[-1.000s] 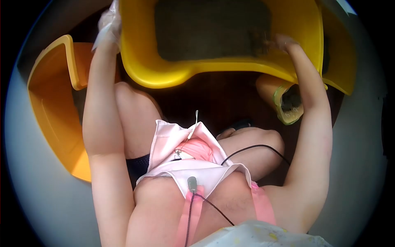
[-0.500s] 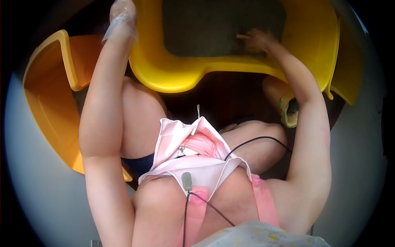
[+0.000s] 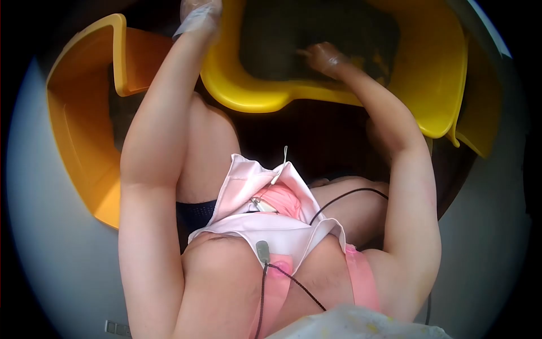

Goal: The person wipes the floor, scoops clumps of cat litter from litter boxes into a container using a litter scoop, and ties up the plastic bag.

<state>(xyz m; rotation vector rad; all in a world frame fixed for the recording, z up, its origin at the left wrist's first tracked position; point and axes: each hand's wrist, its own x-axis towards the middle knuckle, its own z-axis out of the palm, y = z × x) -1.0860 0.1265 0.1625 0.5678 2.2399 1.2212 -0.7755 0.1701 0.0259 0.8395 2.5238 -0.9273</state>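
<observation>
My left hand (image 3: 195, 7), in a thin clear plastic glove, reaches the top edge of the view beside the left rim of a yellow plastic tub (image 3: 248, 101). Its fingers lie out of frame. My right hand (image 3: 324, 59), also gloved in clear plastic, is over the dark inside (image 3: 271, 39) of this tub, a little behind its near rim. The fingers are curled together, and a small tan tip sticks out to the left of them. Blur hides whether it is a thin piece or a finger. Yellowish bits (image 3: 384, 59) show to the right of this hand.
An orange plastic container (image 3: 84, 124) stands on the left, beyond my left arm. My bent knees (image 3: 209, 135) are between it and the yellow tub. A black cable (image 3: 350, 192) crosses my lap, over the pink and white apron (image 3: 271, 226). A wall socket (image 3: 117, 327) shows at lower left.
My right hand has moved left over the dark inside of the tub, its arm swinging the same way. The view has shifted slightly, and a green-rimmed thing by my right forearm no longer shows.
</observation>
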